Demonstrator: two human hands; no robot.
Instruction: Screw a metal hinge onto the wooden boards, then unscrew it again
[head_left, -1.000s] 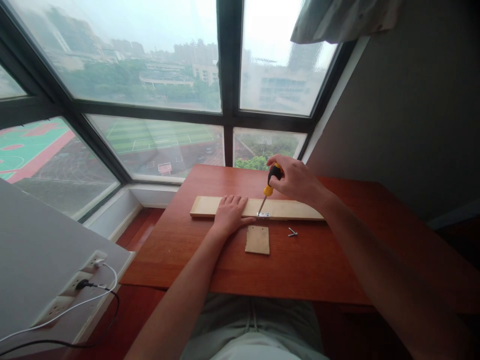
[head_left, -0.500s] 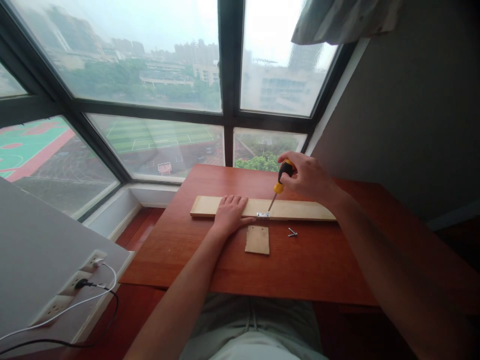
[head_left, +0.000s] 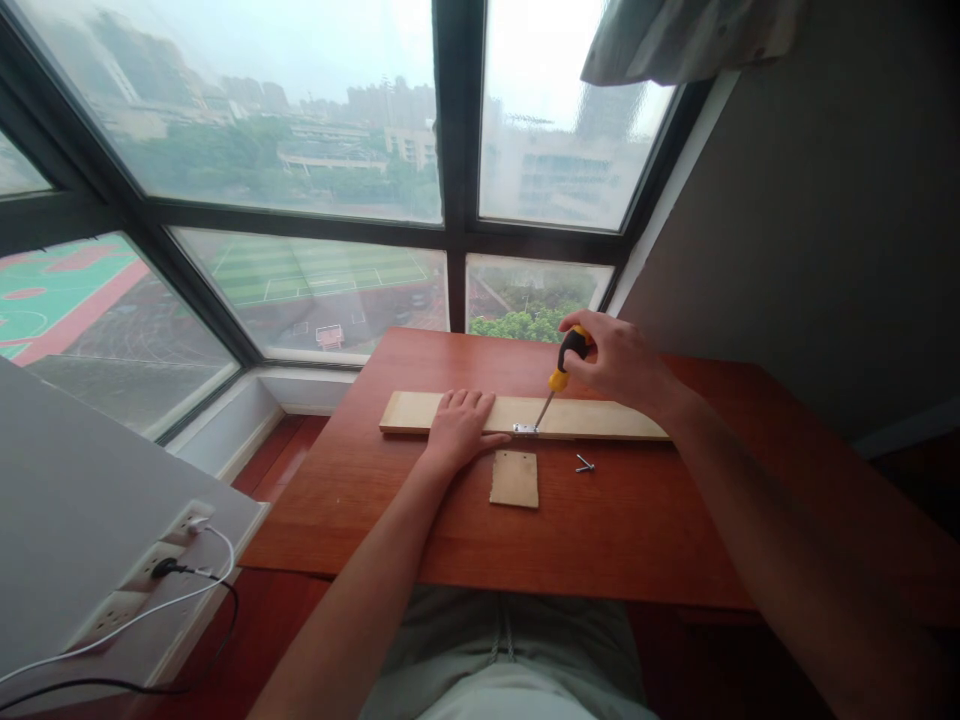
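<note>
A long pale wooden board (head_left: 592,417) lies across the table, with a small silver metal hinge-like plate (head_left: 523,429) at its near edge. Flat on the board, left of the plate, rests my left hand (head_left: 461,425), its fingers stretched out and its thumb toward the plate. My right hand (head_left: 615,358) is closed around the handle of a yellow and black screwdriver (head_left: 571,350). The screwdriver leans, its tip down at the plate's right end. Whether a screw sits under the tip is too small to tell.
A small thin wooden piece (head_left: 514,479) with two holes lies in front of the board. Beside it are a few loose screws (head_left: 584,464). The reddish-brown table (head_left: 360,520) stands by large windows. Cables (head_left: 202,590) run from wall sockets (head_left: 150,565) at the left.
My right hand and the screwdriver have come down slightly, bringing the tip lower at the plate's right end. My left hand stays in place on the board.
</note>
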